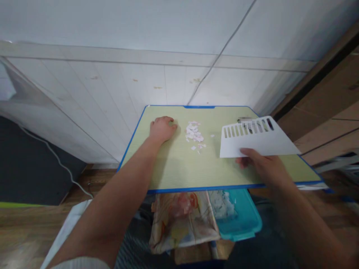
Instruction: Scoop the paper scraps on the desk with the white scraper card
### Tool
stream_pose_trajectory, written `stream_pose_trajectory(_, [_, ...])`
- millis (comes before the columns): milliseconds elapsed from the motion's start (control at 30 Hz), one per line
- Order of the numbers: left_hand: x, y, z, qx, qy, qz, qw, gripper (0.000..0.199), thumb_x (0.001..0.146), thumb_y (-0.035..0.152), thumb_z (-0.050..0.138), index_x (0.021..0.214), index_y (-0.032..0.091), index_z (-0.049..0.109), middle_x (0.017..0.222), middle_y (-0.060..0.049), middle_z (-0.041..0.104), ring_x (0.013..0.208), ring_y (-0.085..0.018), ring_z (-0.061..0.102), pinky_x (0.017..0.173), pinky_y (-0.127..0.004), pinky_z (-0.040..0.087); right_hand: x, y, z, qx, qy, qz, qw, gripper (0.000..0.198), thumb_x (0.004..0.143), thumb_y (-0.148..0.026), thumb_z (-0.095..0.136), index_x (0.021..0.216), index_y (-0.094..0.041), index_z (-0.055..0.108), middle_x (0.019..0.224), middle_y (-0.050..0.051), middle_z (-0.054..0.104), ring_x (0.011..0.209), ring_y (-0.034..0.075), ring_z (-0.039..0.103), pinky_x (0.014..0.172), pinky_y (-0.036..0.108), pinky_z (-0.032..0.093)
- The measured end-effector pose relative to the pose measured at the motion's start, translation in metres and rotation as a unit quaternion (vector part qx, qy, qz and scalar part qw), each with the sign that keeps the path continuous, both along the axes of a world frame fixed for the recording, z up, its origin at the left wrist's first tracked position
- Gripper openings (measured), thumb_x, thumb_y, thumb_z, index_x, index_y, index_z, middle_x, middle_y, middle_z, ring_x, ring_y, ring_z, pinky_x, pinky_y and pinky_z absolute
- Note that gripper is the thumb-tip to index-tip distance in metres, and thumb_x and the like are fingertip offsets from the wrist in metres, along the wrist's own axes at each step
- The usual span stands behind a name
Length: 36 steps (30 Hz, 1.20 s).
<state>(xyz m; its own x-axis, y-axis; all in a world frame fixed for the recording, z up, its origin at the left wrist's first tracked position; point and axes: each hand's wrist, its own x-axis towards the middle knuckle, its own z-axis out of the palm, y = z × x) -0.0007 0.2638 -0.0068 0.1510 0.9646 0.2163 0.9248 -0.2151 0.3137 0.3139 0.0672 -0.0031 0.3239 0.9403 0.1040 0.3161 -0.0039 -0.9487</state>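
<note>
A small heap of white and pinkish paper scraps [194, 132] lies on the pale green, blue-edged table [179, 173], with a few loose bits around it. My left hand [163, 129] rests on the tabletop just left of the heap, fingers loosely bent and apart, holding nothing. Between thumb and fingers, my right hand [259, 162] grips the near edge of a white card [238, 145] that has a row of slots along its far side. The card is raised over the right part of the table. Behind it sits a small dark object, blurred and partly covered.
Below the table's front edge are a patterned, cloth-like open bin [185, 239] with reddish contents and a teal plastic tub [244, 224] holding whitish scraps. A white panelled wall [112, 86] stands behind the table. Brown cardboard [322, 97] is at the right.
</note>
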Motion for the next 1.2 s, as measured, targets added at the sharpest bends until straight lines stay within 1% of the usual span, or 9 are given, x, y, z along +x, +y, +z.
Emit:
stream_pose_trajectory(100, [0.000, -0.001, 0.000, -0.001, -0.004, 0.005, 1.000, 0.045, 0.104, 0.042, 0.064, 0.142, 0.024, 0.080, 0.158, -0.008, 0.074, 0.151, -0.036, 0.062, 0.131, -0.052, 0.046, -0.007, 0.043, 0.005, 0.019, 0.020, -0.022, 0.999, 0.019, 0.083, -0.040, 0.077, 0.076, -0.023, 0.074, 0.071, 0.009, 0.080, 0.054, 0.021, 0.069, 0.056, 0.034, 0.058])
stream_pose_trajectory(200, [-0.001, 0.000, -0.001, 0.003, -0.006, 0.003, 1.000, 0.044, 0.104, 0.041, 0.064, 0.141, 0.025, 0.081, 0.158, -0.008, 0.074, 0.150, -0.036, 0.063, 0.130, -0.053, 0.047, -0.009, 0.079, 0.006, 0.007, 0.012, -0.035, 0.999, 0.013, 0.084, -0.032, 0.075, 0.078, -0.022, 0.073, 0.070, 0.010, 0.080, 0.052, 0.019, 0.067, 0.054, 0.032, 0.055])
stream_pose_trajectory(367, [-0.002, 0.002, -0.003, 0.010, -0.006, -0.001, 1.000, 0.045, 0.103, 0.042, 0.063, 0.140, 0.025, 0.081, 0.158, -0.008, 0.074, 0.151, -0.038, 0.062, 0.130, -0.056, 0.047, -0.006, 0.097, -0.002, -0.004, 0.003, -0.029, 1.000, 0.014, 0.084, -0.032, 0.078, 0.082, -0.021, 0.071, 0.070, 0.009, 0.080, 0.048, 0.017, 0.063, 0.051, 0.031, 0.053])
stream_pose_trajectory(500, [-0.002, 0.002, -0.001, 0.003, -0.002, -0.002, 1.000, 0.046, 0.103, 0.042, 0.062, 0.141, 0.025, 0.080, 0.158, -0.009, 0.073, 0.151, -0.038, 0.062, 0.131, -0.056, 0.046, 0.000, 0.074, -0.003, -0.019, -0.012, -0.013, 1.000, 0.018, 0.080, -0.035, 0.080, 0.073, -0.021, 0.072, 0.065, 0.009, 0.078, 0.046, 0.019, 0.062, 0.050, 0.033, 0.053])
stream_pose_trajectory(700, [-0.001, 0.001, 0.001, 0.004, 0.001, 0.000, 1.000, 0.046, 0.103, 0.043, 0.061, 0.140, 0.025, 0.080, 0.158, -0.009, 0.073, 0.150, -0.037, 0.062, 0.130, -0.054, 0.047, 0.008, -0.008, 0.011, -0.052, -0.077, 0.057, 0.994, 0.036, 0.083, -0.049, 0.078, 0.055, -0.026, 0.071, 0.058, 0.009, 0.072, 0.053, 0.023, 0.065, 0.058, 0.037, 0.059])
stream_pose_trajectory(800, [-0.001, 0.003, -0.001, 0.008, -0.001, 0.005, 1.000, 0.047, 0.102, 0.044, 0.061, 0.140, 0.024, 0.080, 0.157, -0.010, 0.074, 0.150, -0.038, 0.062, 0.130, -0.055, 0.046, 0.006, -0.036, 0.015, -0.085, -0.017, 0.069, 0.994, 0.033, 0.079, -0.047, 0.082, 0.057, -0.027, 0.067, 0.055, 0.005, 0.068, 0.051, 0.023, 0.063, 0.053, 0.036, 0.057])
stream_pose_trajectory(933, [-0.001, 0.004, -0.002, 0.008, -0.002, 0.002, 1.000, 0.048, 0.103, 0.044, 0.060, 0.142, 0.024, 0.080, 0.157, -0.010, 0.074, 0.150, -0.037, 0.062, 0.130, -0.053, 0.046, 0.003, -0.042, 0.012, -0.077, 0.071, 0.047, 0.993, 0.028, 0.075, -0.047, 0.082, 0.062, -0.026, 0.067, 0.054, 0.003, 0.065, 0.048, 0.020, 0.058, 0.047, 0.033, 0.052])
stream_pose_trajectory(1100, [-0.001, 0.002, 0.000, -0.001, -0.003, -0.001, 1.000, 0.049, 0.103, 0.043, 0.061, 0.143, 0.021, 0.080, 0.158, -0.011, 0.073, 0.151, -0.038, 0.062, 0.130, -0.052, 0.047, 0.003, -0.044, 0.012, -0.070, 0.022, 0.075, 0.994, 0.033, 0.077, -0.047, 0.081, 0.056, -0.026, 0.066, 0.053, 0.004, 0.064, 0.051, 0.021, 0.061, 0.053, 0.034, 0.056])
stream_pose_trajectory(1200, [0.000, 0.001, 0.001, -0.002, -0.002, 0.004, 1.000, 0.048, 0.103, 0.043, 0.062, 0.143, 0.023, 0.079, 0.158, -0.010, 0.073, 0.151, -0.037, 0.062, 0.129, -0.051, 0.047, 0.006, -0.044, 0.012, -0.073, 0.033, 0.081, 0.993, 0.036, 0.078, -0.049, 0.081, 0.056, -0.027, 0.065, 0.052, 0.003, 0.064, 0.050, 0.021, 0.060, 0.052, 0.034, 0.055])
